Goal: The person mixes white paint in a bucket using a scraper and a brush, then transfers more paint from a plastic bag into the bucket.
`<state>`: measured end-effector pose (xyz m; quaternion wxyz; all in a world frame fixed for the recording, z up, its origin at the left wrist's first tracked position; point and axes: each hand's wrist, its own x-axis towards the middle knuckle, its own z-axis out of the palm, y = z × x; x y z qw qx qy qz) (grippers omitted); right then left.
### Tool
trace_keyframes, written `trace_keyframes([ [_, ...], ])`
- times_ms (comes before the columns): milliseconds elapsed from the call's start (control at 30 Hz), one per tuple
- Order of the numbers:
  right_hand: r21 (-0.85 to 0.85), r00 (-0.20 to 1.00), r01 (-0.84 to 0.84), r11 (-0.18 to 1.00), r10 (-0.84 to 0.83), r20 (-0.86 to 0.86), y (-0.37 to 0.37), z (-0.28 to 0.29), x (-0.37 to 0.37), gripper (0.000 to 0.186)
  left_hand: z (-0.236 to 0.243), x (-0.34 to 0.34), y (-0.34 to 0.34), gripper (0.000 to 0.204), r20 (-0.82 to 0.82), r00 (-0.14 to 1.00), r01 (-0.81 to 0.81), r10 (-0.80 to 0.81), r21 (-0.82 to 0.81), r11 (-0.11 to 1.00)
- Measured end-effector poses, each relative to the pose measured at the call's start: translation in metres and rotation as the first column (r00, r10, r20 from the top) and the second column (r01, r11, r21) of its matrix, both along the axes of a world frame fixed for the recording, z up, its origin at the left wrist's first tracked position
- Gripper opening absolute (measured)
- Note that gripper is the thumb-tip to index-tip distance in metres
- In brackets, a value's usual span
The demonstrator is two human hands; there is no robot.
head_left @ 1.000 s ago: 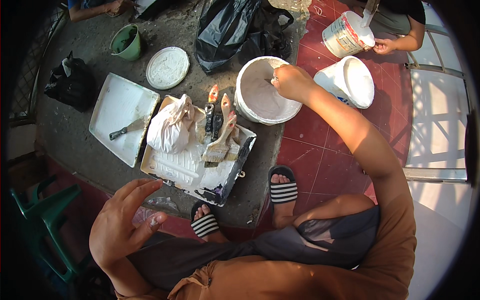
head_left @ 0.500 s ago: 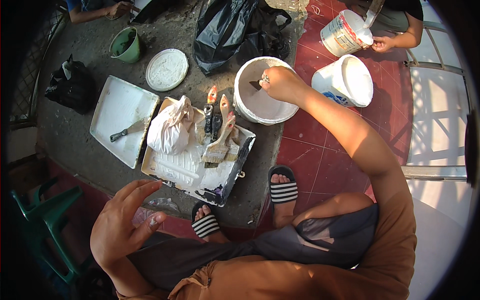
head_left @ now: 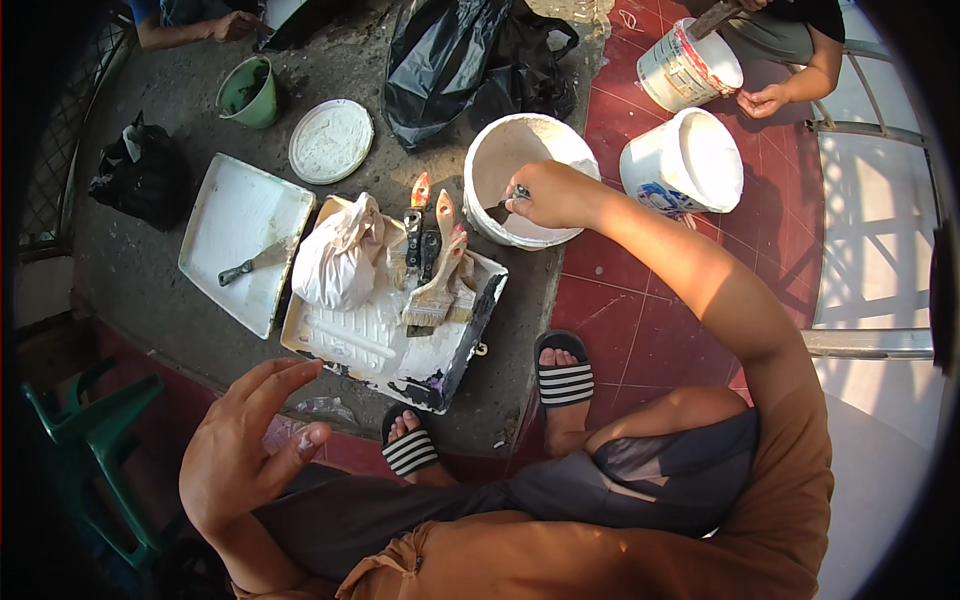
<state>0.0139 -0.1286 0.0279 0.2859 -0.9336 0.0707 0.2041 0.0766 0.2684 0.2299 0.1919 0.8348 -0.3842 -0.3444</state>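
My right hand [head_left: 550,194] is over the near side of a large white bucket [head_left: 500,150], closed around the handle of a putty knife [head_left: 497,212]. The knife's small dark blade points down into the bucket; its tip is hard to make out. Pale, whitish residue coats the bucket's inside. My left hand [head_left: 250,440] hovers above my lap with fingers apart, holding nothing. A white smear marks its thumb. Nearest to it is a paint tray [head_left: 345,340] bearing a cloth-like white bag [head_left: 340,260] and several paintbrushes [head_left: 430,295].
A second tray [head_left: 235,210] holds another putty knife [head_left: 250,262]. Beyond are a white lid [head_left: 331,141], a green pail [head_left: 250,95] and black plastic bags [head_left: 440,70]. At right stands a white bucket [head_left: 660,165]; past it, a co-worker's hand [head_left: 764,101] is beside another bucket [head_left: 680,75].
My right hand has drawn nearer to me and slightly left, with the putty knife, to the bucket's near side. The co-worker's stick has shifted in their bucket. My left hand stays put.
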Motion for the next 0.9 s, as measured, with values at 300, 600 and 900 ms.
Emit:
trace_keyframes([
  [300,-0.249,0.991,0.124,0.960,-0.134,-0.023,-0.014,0.008,0.000,0.029,0.003,-0.001,-0.001,0.054,-0.001,1.000,0.006,-0.006,-0.006,1.000],
  [600,-0.034,0.993,0.070,0.997,-0.066,0.094,-0.005,-0.011,0.008,0.028,0.000,-0.001,-0.001,0.054,-0.004,1.000,0.006,-0.006,-0.004,1.000],
  [900,-0.219,0.993,0.099,0.971,-0.112,-0.046,-0.017,0.000,0.004,0.029,0.003,0.000,0.001,0.053,-0.004,1.000,-0.005,0.005,0.001,1.000],
])
